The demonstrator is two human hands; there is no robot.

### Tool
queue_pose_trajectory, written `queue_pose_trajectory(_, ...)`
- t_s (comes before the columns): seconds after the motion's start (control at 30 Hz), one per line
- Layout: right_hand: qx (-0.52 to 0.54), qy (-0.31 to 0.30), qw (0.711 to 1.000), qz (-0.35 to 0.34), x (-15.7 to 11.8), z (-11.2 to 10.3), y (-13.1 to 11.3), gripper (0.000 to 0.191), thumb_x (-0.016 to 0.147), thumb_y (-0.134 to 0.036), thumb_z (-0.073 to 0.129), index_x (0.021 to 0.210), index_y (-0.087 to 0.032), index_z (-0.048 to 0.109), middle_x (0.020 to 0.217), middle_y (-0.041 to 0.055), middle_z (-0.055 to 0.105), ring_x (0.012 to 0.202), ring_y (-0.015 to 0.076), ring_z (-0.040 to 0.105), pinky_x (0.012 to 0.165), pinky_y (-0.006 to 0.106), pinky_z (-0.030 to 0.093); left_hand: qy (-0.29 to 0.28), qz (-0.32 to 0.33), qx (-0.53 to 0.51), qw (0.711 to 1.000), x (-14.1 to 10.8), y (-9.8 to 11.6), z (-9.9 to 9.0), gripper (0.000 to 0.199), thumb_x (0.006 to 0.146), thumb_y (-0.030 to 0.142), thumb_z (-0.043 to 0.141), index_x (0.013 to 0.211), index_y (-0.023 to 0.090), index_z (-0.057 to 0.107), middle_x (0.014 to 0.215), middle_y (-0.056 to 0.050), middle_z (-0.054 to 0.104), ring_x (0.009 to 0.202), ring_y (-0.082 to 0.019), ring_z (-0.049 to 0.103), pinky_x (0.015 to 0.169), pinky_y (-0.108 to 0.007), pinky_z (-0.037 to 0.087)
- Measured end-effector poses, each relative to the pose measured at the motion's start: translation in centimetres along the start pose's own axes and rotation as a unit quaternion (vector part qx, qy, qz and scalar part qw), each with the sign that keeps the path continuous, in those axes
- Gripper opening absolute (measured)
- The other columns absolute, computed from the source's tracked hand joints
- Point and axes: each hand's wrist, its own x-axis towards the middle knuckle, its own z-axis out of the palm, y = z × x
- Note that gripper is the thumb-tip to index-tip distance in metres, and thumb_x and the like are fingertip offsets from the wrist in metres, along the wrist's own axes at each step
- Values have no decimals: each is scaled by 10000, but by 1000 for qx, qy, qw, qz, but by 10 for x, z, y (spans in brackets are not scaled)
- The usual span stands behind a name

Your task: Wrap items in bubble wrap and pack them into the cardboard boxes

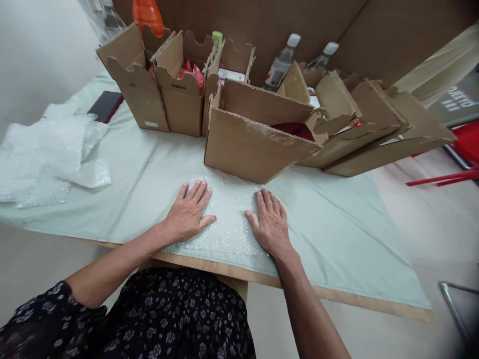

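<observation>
A sheet of bubble wrap [228,219] lies flat on the pale green cloth near the table's front edge. My left hand [189,212] rests palm down on its left side, fingers spread, thumb pointing inward. On the right side my right hand [270,222] also lies flat, its fingers slightly apart and its thumb out. Neither hand holds anything. Just beyond the sheet stands an open cardboard box [258,144] with something dark red inside.
More bubble wrap [56,154] is heaped at the left, beside a dark phone-like object [105,105]. Several open cardboard boxes [179,99] line the back, with clear bottles [281,65] behind them. A red chair [466,149] stands beyond the table at right.
</observation>
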Motion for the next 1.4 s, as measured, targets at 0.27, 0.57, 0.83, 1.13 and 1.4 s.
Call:
queue_pose_trajectory(0.27, 54, -12, 995, -81, 20, -17, -41, 590, 1059, -421, 375, 1612, -221, 334, 1683, 110, 361, 1568, 292, 301, 1242, 533, 307, 27, 82, -28, 996, 24, 35, -1, 688, 1042, 512, 411, 1587, 114, 276, 1704, -206, 264, 1608, -315, 192, 1298, -526, 102)
queue_pose_trajectory(0.57, 36, -55, 996, -63, 27, -5, -23, 646, 1041, -530, 411, 1566, -154, 431, 1640, 159, 425, 1540, 326, 350, 1242, 548, 268, -9, 53, 10, 999, 17, 7, 4, 741, 1010, 571, 454, 1551, 79, 338, 1675, -255, 299, 1582, -369, 252, 1276, -566, 119)
queue_pose_trajectory(0.83, 40, 2, 999, -25, -16, -17, 17, 524, 1045, -444, 423, 1505, -207, 507, 1572, 138, 524, 1474, 324, 457, 1173, 557, 377, 6, 9, -40, 999, -13, -8, -8, 605, 1025, 487, 451, 1540, 177, 385, 1687, -175, 328, 1581, -344, 266, 1283, -577, 156)
queue_pose_trajectory(1.13, 120, -9, 984, -134, -71, -43, 28, 368, 996, -225, 508, 1317, -251, 686, 1497, 113, 601, 1418, 308, 533, 1056, 509, 516, 20, 54, -113, 992, -48, -14, -22, 446, 1010, 393, 511, 1410, 218, 603, 1611, -121, 478, 1549, -338, 346, 1268, -585, 271)
queue_pose_trajectory(1.4, 273, 61, 957, -75, -37, -37, 0, 199, 973, -208, 569, 1043, -256, 750, 1312, 87, 728, 1244, 264, 669, 1046, 494, 539, -8, 32, -184, 982, -45, -16, -33, 567, 981, 533, 557, 1446, 208, 565, 1597, -151, 488, 1513, -350, 405, 1263, -626, 259)
